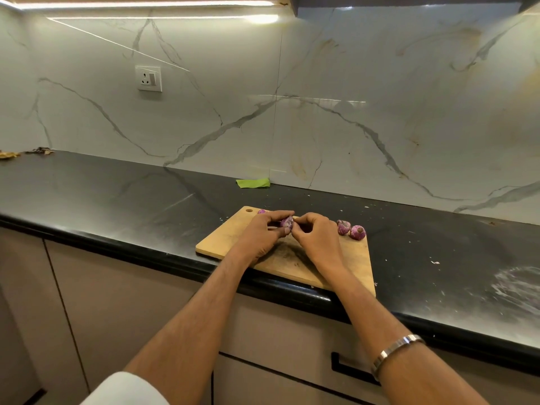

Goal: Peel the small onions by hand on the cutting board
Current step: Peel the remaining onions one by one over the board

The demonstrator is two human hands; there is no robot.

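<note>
— Well, which step is being worked on here?

— One small onion is being peeled. It is held just above the cutting board, near the board's far edge, between both hands. The left hand is curled around it from the left side, and the right hand is closed in against its right side, the fingertips pinched at the skin. Neither hand is spread; both are drawn narrow onto the same onion.

— And the other onions?

— Two more are seen at the far right corner of the board, just beside each other, with their purple outer skin apparently still on. A small purple piece is glimpsed at the far left corner, next to the hanging hole; whether it is an onion or a scrap of peel cannot be told.

— How far along is the task judged to be?

— Early to middle, probably, since at least two onions are not yet handled.

— What is called for next?

— A loose edge of skin is to be caught by the right fingertips and drawn away from the bulb, while the onion is kept steady and perhaps turned by the left hand. A light pinch is needed, as the dry skin is likely to tear in small strips. The board lies at the counter's front edge, so falling peel is best kept over the board.
</note>
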